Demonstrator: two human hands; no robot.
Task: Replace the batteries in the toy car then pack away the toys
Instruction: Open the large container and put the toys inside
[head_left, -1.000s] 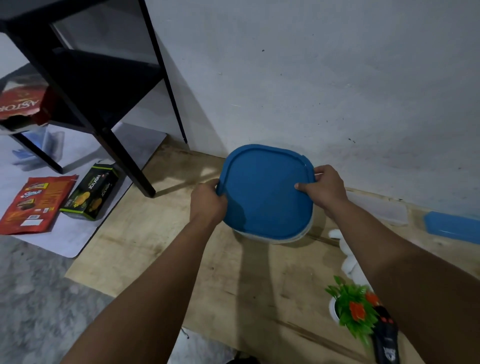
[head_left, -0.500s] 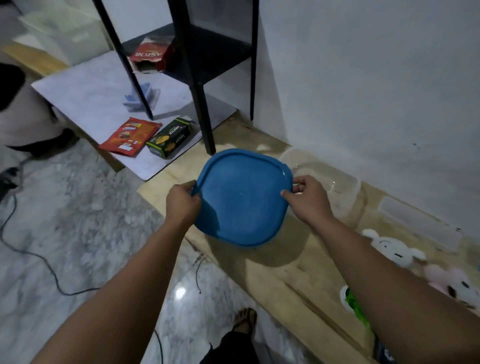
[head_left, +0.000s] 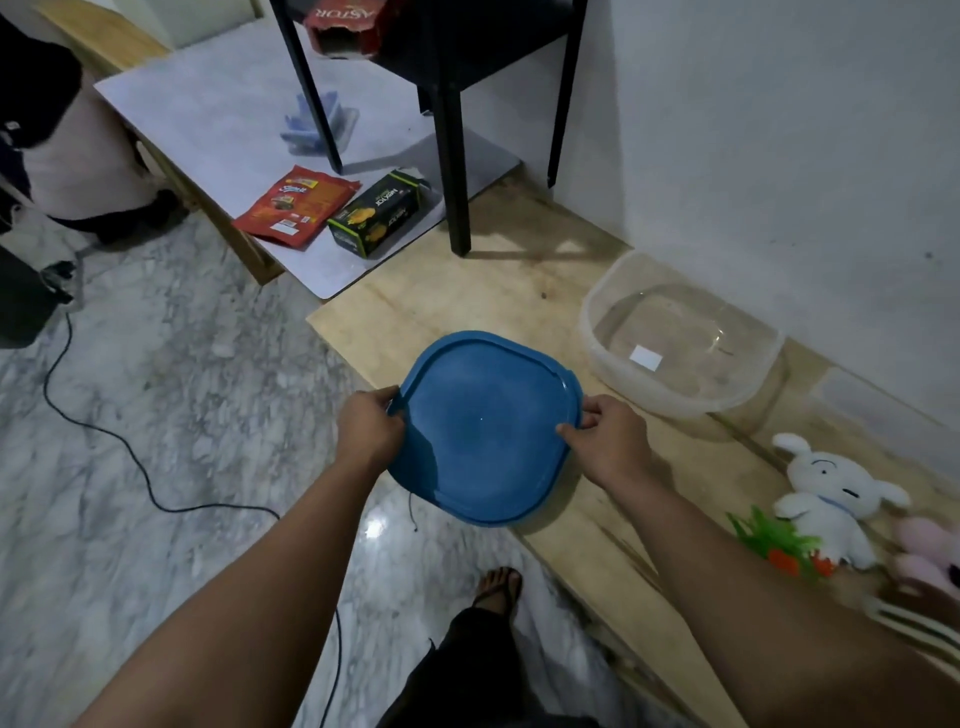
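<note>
I hold a blue square lid (head_left: 483, 431) with rounded corners in the air, over the front edge of the wooden board (head_left: 587, 551). My left hand (head_left: 369, 427) grips its left rim and my right hand (head_left: 605, 439) pinches its right rim. The clear plastic tub (head_left: 680, 340) it came off stands uncovered by the wall, with only a white label showing on its bottom. A white plush rabbit (head_left: 831, 493), a pink plush (head_left: 930, 556) and a small green plastic plant (head_left: 779, 540) lie on the board at the right. No toy car is visible.
A black shelf's legs (head_left: 452, 171) stand at the back, an Astor carton (head_left: 345, 23) on it. A red snack packet (head_left: 296, 208) and a green box (head_left: 379, 215) lie on a white sheet. A black cable (head_left: 130, 457) crosses the marble floor. Another person (head_left: 57, 135) stands far left. My foot (head_left: 498, 584) is below.
The lid has come off the tub and moved left and toward me, held in both hands. The view has swung left and down, bringing the uncovered tub and the plush toys into sight.
</note>
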